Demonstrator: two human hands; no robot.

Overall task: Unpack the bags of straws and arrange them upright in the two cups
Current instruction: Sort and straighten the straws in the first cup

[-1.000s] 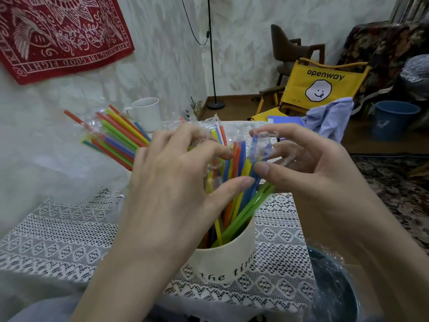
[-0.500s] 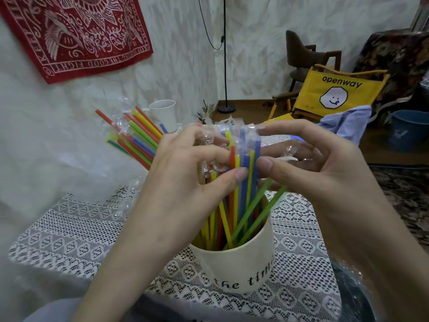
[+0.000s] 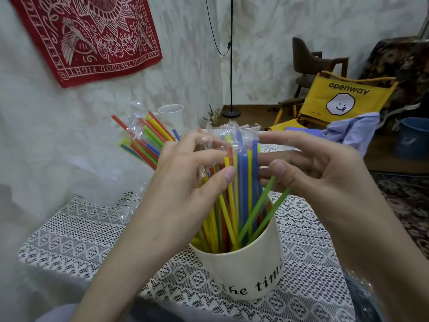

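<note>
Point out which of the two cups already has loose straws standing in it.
The cream cup lettered "the time", nearest the camera, under both hands. The plain white cup behind stands apart, with no straws visible inside.

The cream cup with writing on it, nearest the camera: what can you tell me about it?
The cream cup stands upright on the white lace tablecloth, close to the near edge. It looks smooth and matte, with black lettering; only "the tim" is readable. Colourful straws stand bunched inside, two green ones leaning right. Left hand and right hand grip the straws above it; neither visibly touches the cup.
</note>
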